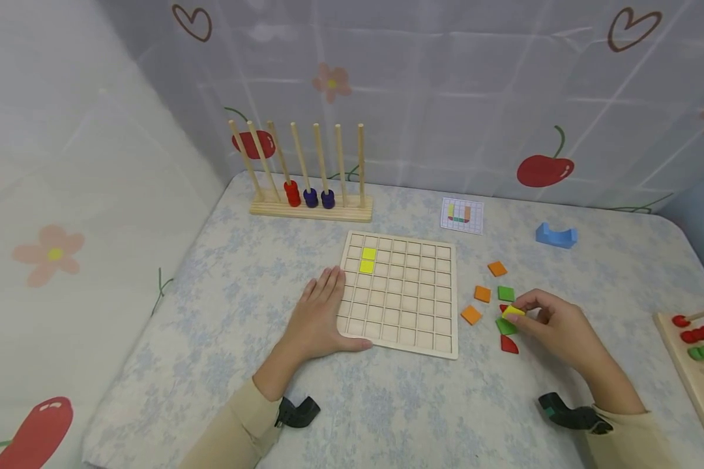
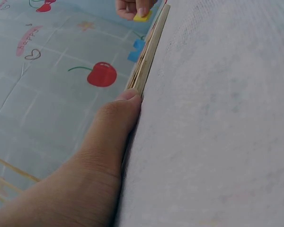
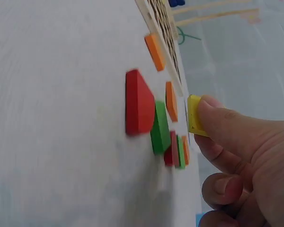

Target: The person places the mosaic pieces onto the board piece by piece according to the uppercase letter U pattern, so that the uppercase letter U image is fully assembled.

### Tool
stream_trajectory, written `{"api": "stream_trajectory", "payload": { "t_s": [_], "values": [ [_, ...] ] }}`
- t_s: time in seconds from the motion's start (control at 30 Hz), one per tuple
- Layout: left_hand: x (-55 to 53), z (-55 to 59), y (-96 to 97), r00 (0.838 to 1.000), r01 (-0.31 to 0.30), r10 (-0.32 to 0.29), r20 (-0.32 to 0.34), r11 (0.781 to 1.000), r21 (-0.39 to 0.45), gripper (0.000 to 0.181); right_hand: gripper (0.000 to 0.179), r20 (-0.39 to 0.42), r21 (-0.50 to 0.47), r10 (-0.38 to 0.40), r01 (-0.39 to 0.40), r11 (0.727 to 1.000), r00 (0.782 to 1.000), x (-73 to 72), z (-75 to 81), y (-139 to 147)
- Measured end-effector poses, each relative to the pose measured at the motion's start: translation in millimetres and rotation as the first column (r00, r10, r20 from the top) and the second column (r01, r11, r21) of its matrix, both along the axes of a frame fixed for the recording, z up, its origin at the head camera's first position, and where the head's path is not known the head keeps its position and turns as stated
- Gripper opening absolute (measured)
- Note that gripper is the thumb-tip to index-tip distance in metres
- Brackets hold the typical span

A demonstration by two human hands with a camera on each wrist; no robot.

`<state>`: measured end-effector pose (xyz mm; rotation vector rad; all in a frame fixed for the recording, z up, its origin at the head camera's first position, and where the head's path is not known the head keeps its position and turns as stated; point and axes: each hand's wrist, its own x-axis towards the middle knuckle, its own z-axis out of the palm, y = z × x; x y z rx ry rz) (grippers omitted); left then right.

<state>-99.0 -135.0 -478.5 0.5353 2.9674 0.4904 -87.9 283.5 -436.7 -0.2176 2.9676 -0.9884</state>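
My right hand (image 1: 554, 326) pinches a yellow square tile (image 3: 195, 116) between thumb and fingers, above the loose tiles. Flat on the table, my left hand (image 1: 319, 319) lies along the left edge of the wooden grid board (image 1: 407, 293), its thumb at the front edge. Two yellow tiles (image 1: 367, 260) sit in cells near the board's upper left, one in front of the other. Beneath and around the right hand are green square tiles (image 1: 506, 294) and red quarter-round tiles (image 1: 509, 344). Several orange tiles (image 1: 471, 315) lie between them and the board.
Behind the board stands a wooden peg rack (image 1: 311, 208) with red and dark blue beads. A pattern card (image 1: 462, 215) lies at the back, with a blue curved block (image 1: 556, 235) to its right. Another bead frame (image 1: 689, 378) is at the right edge.
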Motion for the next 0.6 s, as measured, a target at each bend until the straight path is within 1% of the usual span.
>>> {"api": "stream_trajectory", "payload": {
  "t_s": [0.1,0.23,0.37,0.47,0.6],
  "values": [
    [-0.1,-0.2,-0.3,1.000,0.000,0.000,0.003,1.000,0.001,0.141,0.017,0.011,-0.017,0.038,-0.038,0.999,0.999,-9.4,1.9,-18.3],
    [-0.6,0.3,0.0,1.000,0.000,0.000,0.009,1.000,0.003,0.142,0.016,0.048,-0.037,0.074,-0.072,0.997,0.996,-21.5,3.1,-44.7],
    [-0.1,0.7,-0.1,1.000,-0.001,0.001,0.009,1.000,0.000,0.142,0.013,0.052,-0.057,0.104,-0.101,0.993,0.993,-34.1,2.5,-72.7],
    [0.2,1.1,-0.1,1.000,-0.002,0.002,0.009,1.000,0.003,0.142,0.012,0.060,-0.087,0.122,-0.117,0.989,0.991,-43.4,1.1,-93.3],
    [0.5,1.7,0.1,1.000,-0.003,0.003,0.008,1.000,0.013,0.142,0.012,0.105,-0.121,0.132,-0.119,0.986,0.986,-53.3,2.2,-120.1]
  ]
}}
